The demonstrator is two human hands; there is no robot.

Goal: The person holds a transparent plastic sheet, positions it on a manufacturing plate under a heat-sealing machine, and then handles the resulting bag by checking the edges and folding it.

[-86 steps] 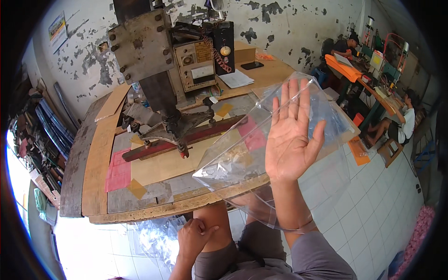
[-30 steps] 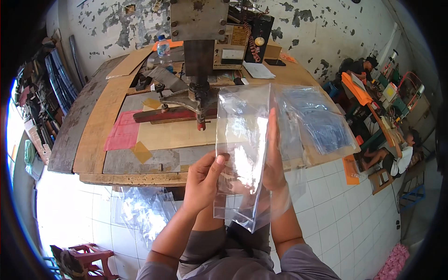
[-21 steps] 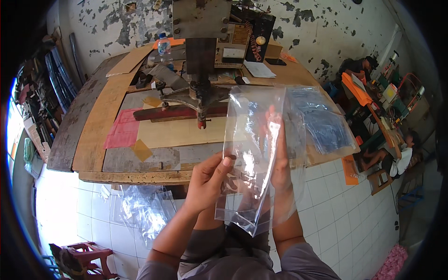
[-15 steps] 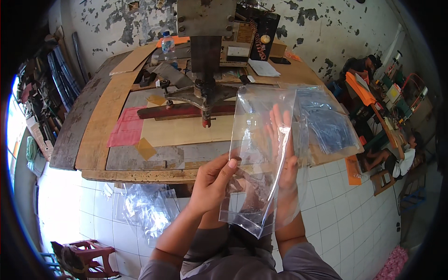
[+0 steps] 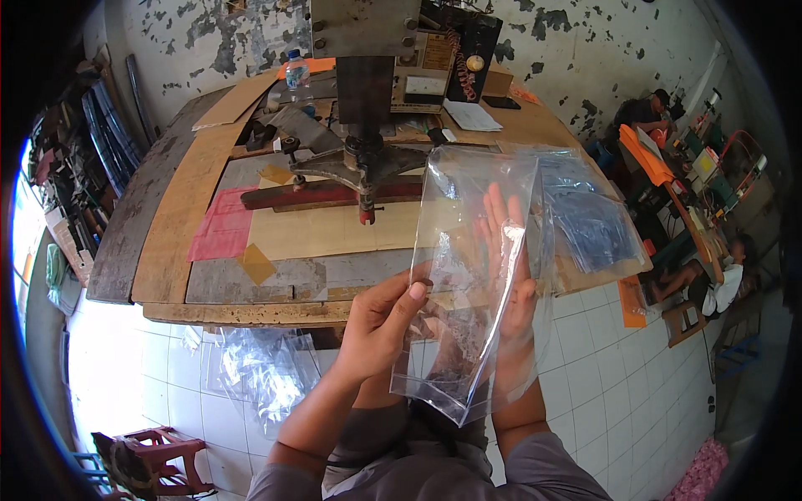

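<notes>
A clear plastic pouch is held up in front of me over the table's front edge, with bright glare along its folds. My left hand pinches its left edge between thumb and fingers. Behind the pouch's front layer my right hand shows through, fingers stretched upward and palm toward me. Whether it is inside the pouch or behind it, I cannot tell. Just right of the pouch lies a stack of clear bluish plastic pieces. Beyond my hands stands a metal press with a red-sided bar under its arms.
The wooden table carries a pale yellow board, a pink sheet and a water bottle. Crumpled clear plastic hangs below its front edge. A red stool stands lower left. Two people are at the right.
The view has shifted slightly. My hands keep nearly the same hold and pose, and the pouch's upper part leans slightly further right.
</notes>
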